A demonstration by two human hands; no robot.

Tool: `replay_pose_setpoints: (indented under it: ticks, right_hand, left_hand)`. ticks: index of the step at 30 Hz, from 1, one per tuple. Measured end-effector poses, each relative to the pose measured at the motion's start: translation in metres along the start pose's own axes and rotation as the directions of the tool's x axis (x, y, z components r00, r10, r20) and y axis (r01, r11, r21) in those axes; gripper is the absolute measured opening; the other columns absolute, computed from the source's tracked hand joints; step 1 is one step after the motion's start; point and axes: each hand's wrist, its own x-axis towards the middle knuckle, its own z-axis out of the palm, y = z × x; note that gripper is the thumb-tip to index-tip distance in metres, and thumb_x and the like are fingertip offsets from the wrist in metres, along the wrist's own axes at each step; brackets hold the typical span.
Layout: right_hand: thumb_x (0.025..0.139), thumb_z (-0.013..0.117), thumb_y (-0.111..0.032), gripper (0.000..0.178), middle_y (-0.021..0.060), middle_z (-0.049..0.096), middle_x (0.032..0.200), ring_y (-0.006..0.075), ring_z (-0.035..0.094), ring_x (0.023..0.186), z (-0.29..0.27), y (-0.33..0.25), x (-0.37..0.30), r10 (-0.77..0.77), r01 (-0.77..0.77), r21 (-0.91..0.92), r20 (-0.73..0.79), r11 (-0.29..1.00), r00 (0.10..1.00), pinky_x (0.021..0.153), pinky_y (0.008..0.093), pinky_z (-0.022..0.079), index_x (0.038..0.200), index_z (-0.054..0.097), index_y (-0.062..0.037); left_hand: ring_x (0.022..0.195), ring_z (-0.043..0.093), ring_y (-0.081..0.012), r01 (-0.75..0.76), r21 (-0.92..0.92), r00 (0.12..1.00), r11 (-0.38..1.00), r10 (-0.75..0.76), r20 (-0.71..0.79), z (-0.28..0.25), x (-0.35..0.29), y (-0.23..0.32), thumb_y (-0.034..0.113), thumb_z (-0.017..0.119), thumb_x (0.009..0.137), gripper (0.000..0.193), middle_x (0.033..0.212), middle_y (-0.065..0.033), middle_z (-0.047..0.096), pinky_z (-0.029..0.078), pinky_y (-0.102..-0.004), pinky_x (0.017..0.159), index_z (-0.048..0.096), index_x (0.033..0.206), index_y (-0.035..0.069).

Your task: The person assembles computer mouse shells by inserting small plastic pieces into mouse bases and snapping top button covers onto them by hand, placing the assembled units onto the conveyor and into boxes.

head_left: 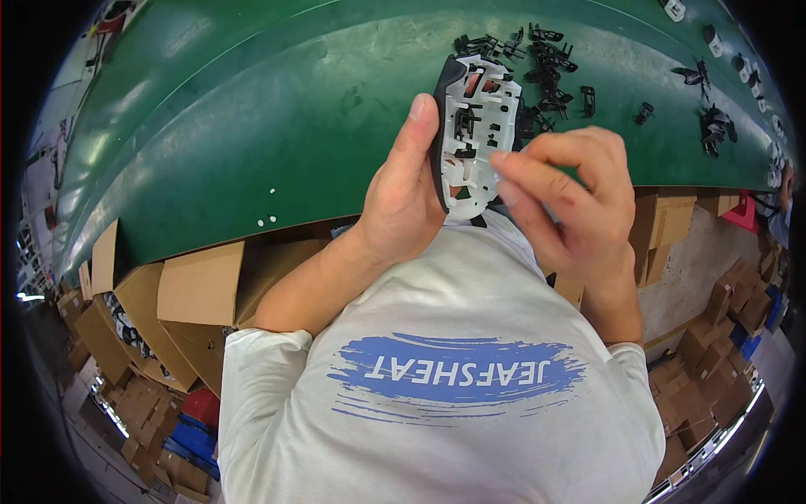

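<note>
My left hand [401,193] grips an oval plastic shell [480,173] by its left side, thumb up along the rim. The shell stands roughly upright, showing a white inner face with ribs and posts, and a dark outer edge. Small black pieces [465,126] sit inside it. At the shell's lower right, the thumb and forefinger of my right hand [579,197] are pinched together by the white rim; whatever lies between them is too small to make out. Behind the shell, a loose heap of black plastic clips [550,71] lies on the green table.
The green table [319,109] curves across the front. More black parts [718,126] and white-and-black shells [714,40] lie at the far right. Small white bits [267,221] rest near the table's edge. Open cardboard boxes [197,286] stand below on the left, others [672,223] on the right.
</note>
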Motion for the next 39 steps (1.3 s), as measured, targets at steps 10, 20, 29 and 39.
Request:
replay_pose_setpoints:
  ticks: [10, 20, 29, 39]
  right_hand:
    - [0.086, 0.084, -0.019, 0.039, 0.0157, 0.074, 0.119, 0.0293, 0.072, 0.085, 0.011, -0.029, -0.006, 0.295, -0.353, 0.296, 0.225, 0.888, 0.929, 0.075, 0.0352, 0.06, 0.118, 0.073, 0.0007]
    - [0.085, 0.085, -0.021, 0.039, 0.0147, 0.078, 0.102, 0.0286, 0.076, 0.086, 0.017, -0.008, -0.004, 0.323, -0.506, 0.477, 0.415, 0.719, 0.851, 0.075, 0.0342, 0.06, 0.114, 0.075, 0.0028]
    - [0.073, 0.09, -0.014, 0.047, 0.0186, 0.074, 0.124, 0.029, 0.071, 0.09, 0.057, -0.009, -0.006, 0.222, -0.152, 0.307, -0.209, 0.939, 0.952, 0.08, 0.0358, 0.056, 0.116, 0.076, -0.0012]
    - [0.078, 0.089, -0.013, 0.052, 0.0169, 0.074, 0.128, 0.0201, 0.074, 0.088, 0.028, -0.006, -0.002, 0.273, -0.261, 0.498, 0.05, 0.827, 0.961, 0.09, 0.0336, 0.054, 0.126, 0.073, -0.0035]
  left_hand:
    - [0.119, 0.054, -0.0142, -0.119, 0.439, 0.99, 0.89, 0.138, -0.012, 0.003, -0.006, -0.008, 0.054, 0.035, 0.113, 0.07, 0.134, -0.008, 0.055, 0.046, -0.0293, 0.1, 0.027, 0.161, 0.003]
    - [0.115, 0.054, -0.0143, -0.202, 0.531, 0.965, 0.823, 0.258, -0.033, 0.003, -0.003, -0.017, 0.046, 0.038, 0.114, 0.063, 0.133, -0.0098, 0.056, 0.045, -0.0294, 0.1, 0.029, 0.158, 0.001]
    - [0.134, 0.05, -0.0204, -0.269, 0.456, 0.959, 0.848, 0.278, 0.049, 0.009, 0.01, -0.005, 0.053, 0.037, 0.112, 0.073, 0.149, -0.0145, 0.049, 0.04, -0.0359, 0.113, 0.025, 0.161, 0.0]
    - [0.104, 0.065, -0.0145, -0.047, -0.13, 0.994, 0.99, 0.033, -0.108, 0.008, 0.007, 0.009, 0.064, 0.034, 0.11, 0.061, 0.114, -0.0013, 0.07, 0.053, -0.0327, 0.089, 0.063, 0.129, 0.014]
